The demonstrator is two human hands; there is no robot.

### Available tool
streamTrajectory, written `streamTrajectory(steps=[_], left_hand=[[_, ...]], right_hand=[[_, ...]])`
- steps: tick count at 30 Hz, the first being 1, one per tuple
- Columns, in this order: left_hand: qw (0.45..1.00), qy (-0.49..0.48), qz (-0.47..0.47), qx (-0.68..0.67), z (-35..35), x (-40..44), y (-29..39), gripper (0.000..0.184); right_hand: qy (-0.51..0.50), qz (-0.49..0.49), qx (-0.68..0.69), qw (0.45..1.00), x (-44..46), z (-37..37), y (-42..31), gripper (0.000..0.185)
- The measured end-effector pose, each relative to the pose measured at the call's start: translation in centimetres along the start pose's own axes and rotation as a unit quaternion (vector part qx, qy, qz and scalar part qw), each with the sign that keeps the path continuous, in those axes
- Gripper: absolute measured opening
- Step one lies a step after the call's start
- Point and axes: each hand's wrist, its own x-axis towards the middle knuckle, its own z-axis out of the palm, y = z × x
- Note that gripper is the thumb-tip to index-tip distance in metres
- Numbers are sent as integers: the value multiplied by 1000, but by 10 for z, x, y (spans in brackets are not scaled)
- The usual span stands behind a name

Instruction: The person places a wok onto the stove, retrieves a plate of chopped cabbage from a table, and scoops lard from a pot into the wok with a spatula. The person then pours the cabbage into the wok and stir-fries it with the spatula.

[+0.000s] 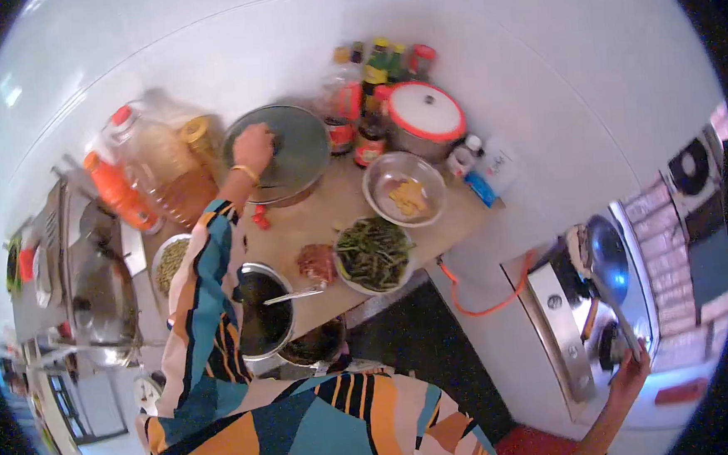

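Note:
My left hand (254,146) is closed on the knob of the glass pot lid (302,139), which lies on a wide pot (291,197). A yellow band circles that wrist. Far to the right, my right hand (632,364) grips a long grey wok handle (619,316); it meets the rim of the dark, shiny wok (607,250) over the stove. Where this handle attaches is small and blurred. Near the pot are a small red object (260,217), a plate of cut green vegetables (374,256) and some raw meat (316,264).
An oil jug (160,169) and orange bottle (120,192) stand left. Sauce bottles (369,139) and a red-rimmed lidded pot (426,111) line the wall. A steel bowl (402,165) holds yellow pieces. A dark-filled pan (262,313) is close to my body. An orange hose (482,312) runs stoveward.

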Motion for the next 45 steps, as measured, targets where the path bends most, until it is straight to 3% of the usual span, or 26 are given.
streamTrajectory(steps=[2,3,4,5,6,11,12,13,15,17,19,20,22,24,27,30,34,35,38,40,41,44,45], left_hand=[[1000,-27,4,-9,18,12,-12,15],[999,-39,-17,-15,12,10,-5,19],[998,-45,-14,-32,15,14,1,20],[997,-50,-6,-54,16,14,6,21],[996,-55,-1,-76,15,15,9,22],[982,-90,-33,-161,-45,-4,31,29],[989,-55,1,-135,-20,5,-4,35],[994,-19,34,-106,4,13,-38,42],[997,26,34,-61,-31,-1,-30,43],[993,29,37,-111,-74,-17,-17,42],[986,29,35,-158,-119,-39,2,42],[983,28,33,-179,-140,-53,12,41],[981,42,37,-184,-176,-87,32,41],[985,69,49,-151,-203,-125,57,41],[976,99,53,-185,-211,-189,102,42],[962,82,27,-258,-211,-249,162,40],[967,55,-55,-243,-211,-322,243,37],[937,82,-105,-321,-188,-343,238,35],[925,117,-109,-345,-174,-392,261,36],[909,106,-201,-350,-172,-422,275,35],[903,109,-219,-353,-172,-437,278,35],[901,106,-266,-327,-172,-481,279,37],[879,121,-281,-367,-169,-495,278,36]], right_hand=[[40,-19,-114,992,-4,-22,-4,26],[-4,-146,-375,915,-1,-43,2,26],[29,-99,-190,976,6,-55,4,23],[37,-8,113,993,12,-72,3,20],[75,20,173,982,19,-83,3,20],[170,-50,107,978,72,-94,18,22],[214,-64,135,965,92,-93,25,22],[233,-67,75,967,107,-91,27,22],[261,-119,7,958,125,-68,33,19],[177,-156,-159,959,155,-75,60,21],[107,-218,-453,858,172,-72,77,26],[32,-319,-533,783,187,-82,97,27],[-120,-356,-586,718,193,-82,113,26],[-151,-296,-661,673,197,-87,128,27],[-212,-332,-620,679,209,-103,130,26],[-205,-349,-624,669,225,-127,136,26],[-297,-340,-668,591,239,-138,126,26],[-319,-346,-669,575,243,-138,129,26],[-345,-351,-703,514,262,-126,140,26],[-349,-352,-732,467,275,-116,156,26],[-343,-397,-702,481,283,-121,162,25],[-375,-334,-733,458,272,-116,138,23],[-372,-353,-717,472,264,-117,133,22]])
